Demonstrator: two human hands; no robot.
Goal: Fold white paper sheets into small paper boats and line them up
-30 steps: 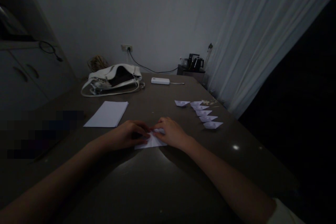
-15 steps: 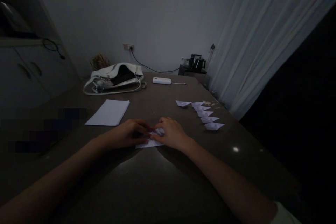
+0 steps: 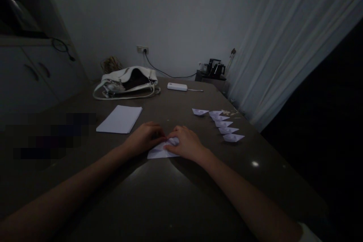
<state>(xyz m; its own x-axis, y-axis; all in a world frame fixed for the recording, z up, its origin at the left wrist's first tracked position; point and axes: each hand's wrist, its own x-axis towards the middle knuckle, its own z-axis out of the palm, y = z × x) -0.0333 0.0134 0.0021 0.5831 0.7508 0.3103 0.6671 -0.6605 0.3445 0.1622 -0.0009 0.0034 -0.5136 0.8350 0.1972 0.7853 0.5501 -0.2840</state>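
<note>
Left hand point(image 3: 144, 136) has moved to the far edge of the folded paper point(image 3: 159, 152) since half a second ago; its thumb lay across the near left part then, and that flap now shows bare. Right hand point(image 3: 185, 141) much as it was.

Paper: low on the table point(image 3: 170, 196), between the hands, straight edge toward the person. Right side partly covered.

Hands: left narrow, thumb and bent fingertips close together by the middle of the far edge; light too dim to tell whether a layer is caught between them. Right holds the paper, thumb on top, fingers bent over the far side.

Nearby: stack of sheets point(image 3: 120, 120) beyond the left hand; six paper boats point(image 3: 233, 138) well apart to the right.

On method, my judgement: looks like creasing at the middle. Right thumb best kept as anchor, so the layers don't slide. Left should line up the edges at the far point first, press there, then run a fingertip outward along the fold in one firm stroke. Both sides ought to match at the centre line; a skewed flap is easier to correct before the crease is pressed hard
</note>
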